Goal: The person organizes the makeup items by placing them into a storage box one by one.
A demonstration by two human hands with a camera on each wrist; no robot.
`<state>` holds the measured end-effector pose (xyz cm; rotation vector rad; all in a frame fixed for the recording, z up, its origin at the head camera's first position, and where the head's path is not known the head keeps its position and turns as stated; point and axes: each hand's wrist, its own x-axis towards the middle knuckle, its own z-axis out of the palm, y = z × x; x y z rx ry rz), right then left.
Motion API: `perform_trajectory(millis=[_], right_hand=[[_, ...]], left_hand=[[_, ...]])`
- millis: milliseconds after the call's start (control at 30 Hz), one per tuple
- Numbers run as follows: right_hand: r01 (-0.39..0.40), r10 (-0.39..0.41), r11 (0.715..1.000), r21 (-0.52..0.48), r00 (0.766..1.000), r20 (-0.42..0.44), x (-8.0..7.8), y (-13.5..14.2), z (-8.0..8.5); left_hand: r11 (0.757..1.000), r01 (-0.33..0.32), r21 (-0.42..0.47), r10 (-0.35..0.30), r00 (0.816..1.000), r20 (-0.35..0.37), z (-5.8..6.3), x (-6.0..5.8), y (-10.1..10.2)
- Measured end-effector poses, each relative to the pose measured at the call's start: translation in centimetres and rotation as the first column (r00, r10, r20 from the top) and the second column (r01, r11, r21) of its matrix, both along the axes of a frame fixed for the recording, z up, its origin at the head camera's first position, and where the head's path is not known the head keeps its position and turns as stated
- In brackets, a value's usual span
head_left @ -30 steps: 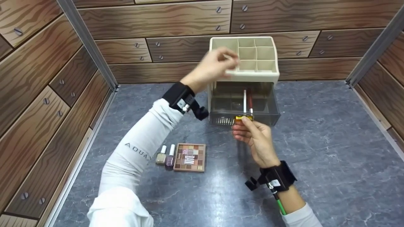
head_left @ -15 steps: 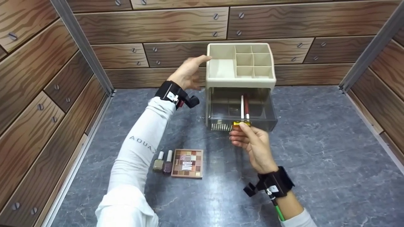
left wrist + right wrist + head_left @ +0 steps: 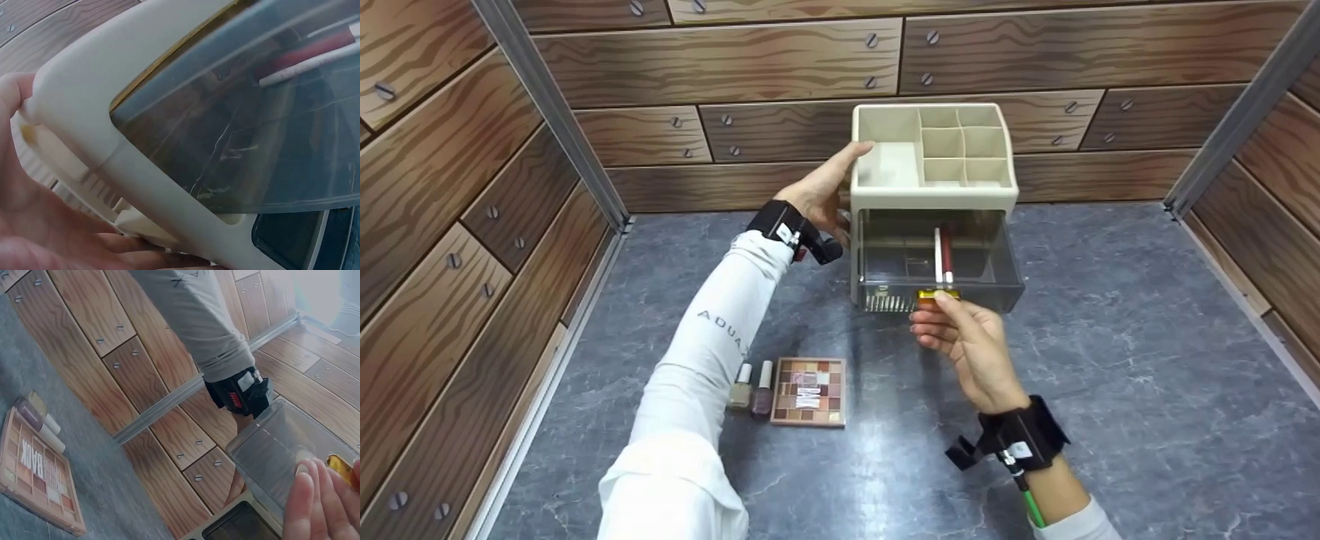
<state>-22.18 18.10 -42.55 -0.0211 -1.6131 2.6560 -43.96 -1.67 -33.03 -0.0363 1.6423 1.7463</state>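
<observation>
The right grip (image 3: 971,352) pinches the shiny gold handle (image 3: 926,295) on the translucent grey plastic drawer (image 3: 1001,294) just beyond it; the left grip (image 3: 819,189) clasps the boxy cream plastic organizer (image 3: 934,199) at its right

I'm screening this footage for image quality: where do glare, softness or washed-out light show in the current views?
Head view: a bright glare band on the tabletop, near the palette; right wrist view: upper right corner blown out to white; left wrist view: dimmer, rather soft, with pale streaks across the smoky drawer, reflected or seen through it, I cannot tell.
</observation>
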Motion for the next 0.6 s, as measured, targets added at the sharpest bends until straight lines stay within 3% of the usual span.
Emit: perform_trajectory(millis=[200,600], right_hand=[[0.012,-0.012,1.000,-0.004,1.000,0.022,-0.6,-0.2,0.9],[0.057,-0.057,0.998,-0.011,0.998,0.018,-2.7,-0.5,1.1]], left_hand=[[0.999,0.036,0.015,-0.036,0.999,0.002,0.2,0.0,-0.3],[1.000,0.024,0.013,-0.024,1.000,-0.005,-0.2,-0.1,-0.7]])
